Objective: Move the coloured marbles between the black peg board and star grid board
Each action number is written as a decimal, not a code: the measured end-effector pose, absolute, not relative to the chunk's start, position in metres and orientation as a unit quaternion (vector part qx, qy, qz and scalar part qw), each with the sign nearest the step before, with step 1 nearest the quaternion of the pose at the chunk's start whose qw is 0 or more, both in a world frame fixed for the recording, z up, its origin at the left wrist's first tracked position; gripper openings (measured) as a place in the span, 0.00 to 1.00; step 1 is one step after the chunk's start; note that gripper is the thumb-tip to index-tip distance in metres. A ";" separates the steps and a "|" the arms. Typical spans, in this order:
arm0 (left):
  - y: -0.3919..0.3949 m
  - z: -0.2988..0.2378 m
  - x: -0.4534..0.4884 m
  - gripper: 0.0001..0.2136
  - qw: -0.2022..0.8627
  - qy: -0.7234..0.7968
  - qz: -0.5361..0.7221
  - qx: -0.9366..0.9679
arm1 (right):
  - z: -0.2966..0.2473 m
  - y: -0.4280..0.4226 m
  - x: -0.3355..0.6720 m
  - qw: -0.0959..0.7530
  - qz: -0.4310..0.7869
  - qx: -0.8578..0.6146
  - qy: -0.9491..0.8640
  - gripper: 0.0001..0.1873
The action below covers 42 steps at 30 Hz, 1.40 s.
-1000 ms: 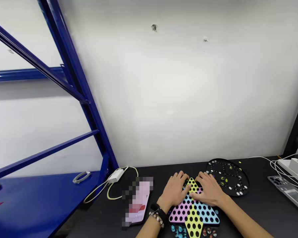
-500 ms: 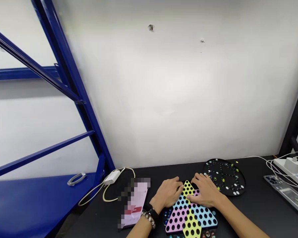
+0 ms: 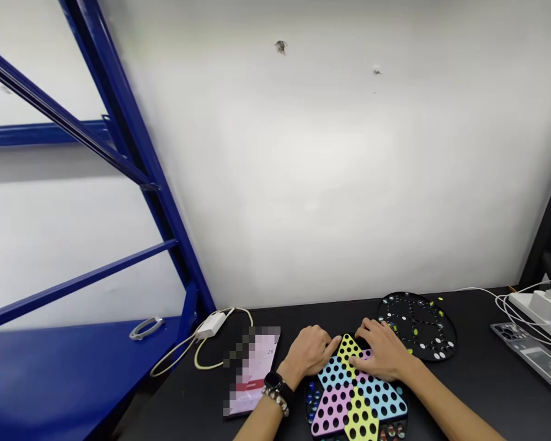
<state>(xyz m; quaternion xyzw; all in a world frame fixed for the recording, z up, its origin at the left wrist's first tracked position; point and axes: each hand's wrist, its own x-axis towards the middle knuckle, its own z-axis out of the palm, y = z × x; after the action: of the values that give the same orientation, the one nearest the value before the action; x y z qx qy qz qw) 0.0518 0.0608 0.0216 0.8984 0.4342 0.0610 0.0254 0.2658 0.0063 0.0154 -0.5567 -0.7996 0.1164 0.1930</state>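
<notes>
Star-shaped Chinese checkers board (image 3: 358, 392) is laid on the black bench (image 3: 468, 380), at 5 o'clock in view. Left hand (image 3: 307, 352) and right hand (image 3: 381, 350) are placed half-curled, palms down, at its yellow top point; whether anything is held under the fingers cannot be told. Round black disc (image 3: 417, 326) set with marbles (image 3: 438, 354) is seen at 2 o'clock from the board, blurred pink device (image 3: 252, 370) at 9 o'clock.
</notes>
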 end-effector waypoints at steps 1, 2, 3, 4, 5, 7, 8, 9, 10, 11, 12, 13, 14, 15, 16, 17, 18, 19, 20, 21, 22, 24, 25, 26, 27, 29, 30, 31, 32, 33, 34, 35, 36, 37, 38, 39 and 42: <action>0.061 0.021 0.052 0.33 0.026 0.435 0.061 0.898 | 0.016 0.006 0.266 0.192 0.118 -0.556 -0.800 0.23; 0.061 0.020 0.051 0.33 0.027 0.436 0.063 0.897 | 0.017 0.006 0.266 0.192 0.120 -0.557 -0.799 0.23; 0.061 0.020 0.051 0.32 0.028 0.438 0.065 0.896 | 0.017 0.005 0.266 0.192 0.123 -0.558 -0.798 0.22; 0.061 0.019 0.051 0.33 0.029 0.441 0.069 0.894 | 0.018 0.005 0.266 0.192 0.127 -0.558 -0.797 0.22; 0.061 0.018 0.051 0.33 0.030 0.445 0.074 0.892 | 0.018 0.005 0.266 0.192 0.129 -0.559 -0.796 0.22; 0.061 0.016 0.049 0.33 0.032 0.453 0.087 0.887 | 0.018 0.005 0.266 0.194 0.128 -0.560 -0.795 0.21; 0.061 0.016 0.049 0.33 0.033 0.455 0.094 0.885 | 0.018 0.005 0.266 0.194 0.126 -0.560 -0.795 0.21; 0.061 0.015 0.048 0.32 0.035 0.456 0.101 0.884 | 0.017 0.006 0.266 0.195 0.123 -0.560 -0.796 0.21; 0.061 0.015 0.048 0.32 0.038 0.455 0.107 0.883 | 0.017 0.006 0.266 0.195 0.121 -0.559 -0.797 0.21; 0.060 0.015 0.047 0.31 0.042 0.452 0.113 0.884 | 0.016 0.006 0.266 0.194 0.118 -0.559 -0.797 0.21; 0.060 0.015 0.047 0.31 0.047 0.449 0.118 0.884 | 0.015 0.007 0.266 0.193 0.116 -0.559 -0.798 0.21; 0.060 0.016 0.047 0.31 0.054 0.446 0.124 0.885 | 0.014 0.007 0.266 0.192 0.114 -0.559 -0.798 0.21; 0.060 0.016 0.047 0.31 0.060 0.444 0.130 0.884 | 0.013 0.007 0.266 0.192 0.113 -0.560 -0.798 0.21; 0.060 0.018 0.046 0.30 0.066 0.444 0.137 0.883 | 0.012 0.007 0.266 0.193 0.114 -0.559 -0.799 0.21; 0.060 0.019 0.046 0.30 0.071 0.444 0.146 0.881 | 0.012 0.006 0.266 0.195 0.115 -0.558 -0.798 0.21; 0.060 0.021 0.046 0.30 0.075 0.446 0.157 0.878 | 0.013 0.006 0.266 0.200 0.115 -0.556 -0.798 0.20; 0.060 0.023 0.046 0.30 0.078 0.449 0.168 0.874 | 0.014 0.006 0.266 0.208 0.114 -0.553 -0.799 0.20; 0.059 0.026 0.047 0.30 0.080 0.454 0.181 0.869 | 0.015 0.006 0.266 0.222 0.110 -0.552 -0.796 0.19; 0.059 0.029 0.049 0.30 0.080 0.460 0.195 0.863 | 0.018 0.006 0.265 0.244 0.106 -0.552 -0.790 0.18; 0.057 0.032 0.051 0.30 0.078 0.466 0.211 0.856 | 0.021 0.006 0.263 0.276 0.107 -0.554 -0.778 0.17; 0.055 0.035 0.055 0.29 0.074 0.472 0.227 0.849 | 0.025 0.007 0.260 0.321 0.118 -0.559 -0.756 0.17; 0.048 0.040 0.066 0.29 0.067 0.480 0.255 0.837 | 0.031 0.008 0.250 0.428 0.201 -0.558 -0.682 0.21; 0.042 0.042 0.072 0.28 0.065 0.480 0.267 0.833 | 0.032 0.007 0.245 0.472 0.285 -0.549 -0.628 0.24; 0.036 0.044 0.079 0.27 0.066 0.475 0.275 0.833 | 0.032 0.006 0.238 0.496 0.392 -0.531 -0.564 0.27; 0.030 0.045 0.086 0.26 0.072 0.468 0.283 0.834 | 0.031 0.005 0.231 0.496 0.505 -0.507 -0.492 0.29; 0.018 0.046 0.099 0.20 0.097 0.437 0.298 0.843 | 0.026 0.000 0.219 0.456 0.684 -0.456 -0.342 0.32; 0.013 0.046 0.104 0.16 0.102 0.427 0.296 0.848 | 0.023 -0.003 0.214 0.440 0.734 -0.438 -0.277 0.32; 0.009 0.046 0.107 0.14 0.102 0.424 0.293 0.851 | 0.020 -0.005 0.210 0.434 0.762 -0.425 -0.226 0.32; 0.006 0.046 0.110 0.12 0.105 0.425 0.286 0.852 | 0.018 -0.007 0.206 0.437 0.775 -0.416 -0.188 0.31; 0.004 0.046 0.112 0.11 0.107 0.428 0.280 0.853 | 0.017 -0.008 0.204 0.442 0.782 -0.410 -0.160 0.30; 0.002 0.046 0.113 0.10 0.113 0.430 0.275 0.852 | 0.016 -0.009 0.203 0.445 0.786 -0.403 -0.145 0.30; 0.002 0.047 0.112 0.10 0.121 0.432 0.272 0.851 | 0.016 -0.009 0.203 0.446 0.789 -0.399 -0.138 0.29; 0.003 0.048 0.111 0.10 0.132 0.432 0.274 0.849 | 0.016 -0.009 0.203 0.448 0.789 -0.397 -0.137 0.28; 0.004 0.049 0.109 0.09 0.145 0.429 0.281 0.846 | 0.017 -0.008 0.204 0.453 0.787 -0.396 -0.139 0.27; 0.007 0.052 0.106 0.09 0.161 0.422 0.296 0.841 | 0.018 -0.007 0.206 0.460 0.783 -0.393 -0.144 0.26; 0.011 0.054 0.101 0.09 0.179 0.415 0.317 0.834 | 0.018 -0.005 0.209 0.468 0.778 -0.389 -0.153 0.24; 0.027 0.060 0.077 0.14 0.221 0.404 0.374 0.805 | 0.018 0.003 0.221 0.501 0.760 -0.366 -0.192 0.21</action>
<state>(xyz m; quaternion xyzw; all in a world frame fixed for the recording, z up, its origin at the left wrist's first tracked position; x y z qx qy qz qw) 0.0770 0.0271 0.0605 0.8051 0.4044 0.3736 0.2206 0.2206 0.0027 0.0180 -0.3659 -0.1919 0.7601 0.5015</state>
